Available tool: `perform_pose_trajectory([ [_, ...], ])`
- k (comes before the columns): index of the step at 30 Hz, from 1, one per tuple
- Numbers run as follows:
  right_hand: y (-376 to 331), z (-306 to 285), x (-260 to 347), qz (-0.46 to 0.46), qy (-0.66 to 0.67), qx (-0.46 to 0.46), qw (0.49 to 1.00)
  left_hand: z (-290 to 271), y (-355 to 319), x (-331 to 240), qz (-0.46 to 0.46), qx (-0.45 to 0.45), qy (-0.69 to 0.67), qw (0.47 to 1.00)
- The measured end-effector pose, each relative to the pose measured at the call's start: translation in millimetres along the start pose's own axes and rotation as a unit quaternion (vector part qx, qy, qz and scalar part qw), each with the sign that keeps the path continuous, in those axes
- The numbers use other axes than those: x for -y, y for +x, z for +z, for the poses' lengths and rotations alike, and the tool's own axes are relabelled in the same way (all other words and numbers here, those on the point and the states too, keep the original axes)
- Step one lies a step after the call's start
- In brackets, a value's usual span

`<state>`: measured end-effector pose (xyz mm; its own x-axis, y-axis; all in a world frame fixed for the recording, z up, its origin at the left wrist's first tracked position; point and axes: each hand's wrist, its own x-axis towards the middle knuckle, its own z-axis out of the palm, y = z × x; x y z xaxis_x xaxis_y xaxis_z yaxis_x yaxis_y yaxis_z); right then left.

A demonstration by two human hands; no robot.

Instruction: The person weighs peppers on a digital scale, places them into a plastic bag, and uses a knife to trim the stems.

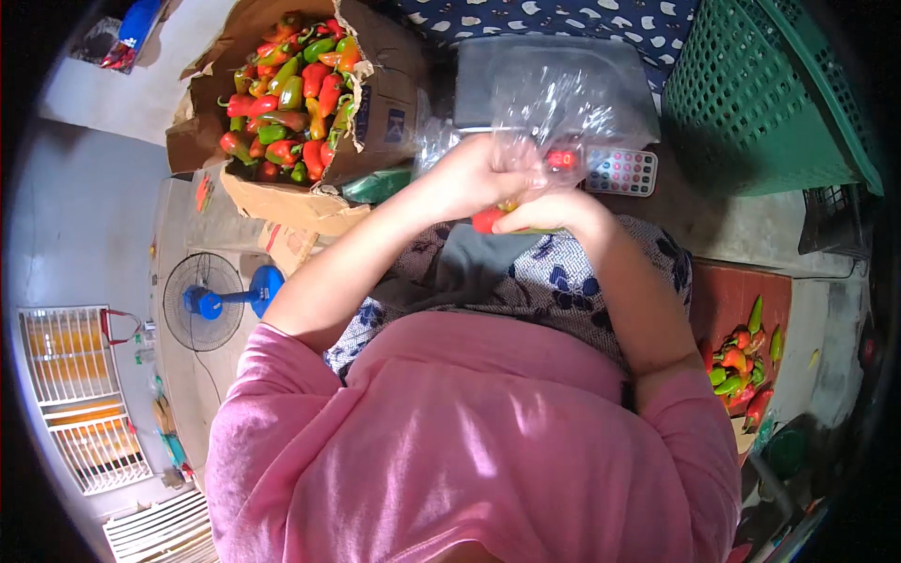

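My left hand (pixel 479 174) is closed on a clear plastic bag (pixel 554 108), which stands up and puffs out above it. Inside the bag, beside my fingers, a red pepper (pixel 561 159) shows through the film. Just below, my right hand (pixel 558 210) is closed around a red pepper (pixel 487 221), its fingers pointing left. Whether that pepper lies inside the bag's film or outside it, I cannot tell. Both hands meet over my lap, nearly touching.
A cardboard box (pixel 389 103) of red and green peppers stands at the far left. Behind the bag is a grey lidded container (pixel 474 84), with a remote control (pixel 621 172) to its right. A green basket (pixel 741 103) stands far right; loose peppers (pixel 737 366) lie near right. A fan (pixel 202 300) is left.
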<state>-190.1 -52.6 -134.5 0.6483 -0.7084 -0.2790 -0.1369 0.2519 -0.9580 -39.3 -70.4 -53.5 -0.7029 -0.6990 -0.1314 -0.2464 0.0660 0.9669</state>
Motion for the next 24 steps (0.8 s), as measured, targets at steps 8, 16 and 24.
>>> perform_pose_trajectory([
  [8,22,15,-23,-0.103,-0.248,0.022,0.963,-5,4,7,0.071,-0.102,0.090,0.988],
  [16,28,45,-27,-0.106,-0.398,-0.094,0.906,-9,-2,-8,0.140,-0.174,0.121,0.967],
  [24,24,-5,-39,-0.179,-0.008,-0.280,0.943,-26,-15,-12,0.172,-0.277,-0.112,0.939],
])
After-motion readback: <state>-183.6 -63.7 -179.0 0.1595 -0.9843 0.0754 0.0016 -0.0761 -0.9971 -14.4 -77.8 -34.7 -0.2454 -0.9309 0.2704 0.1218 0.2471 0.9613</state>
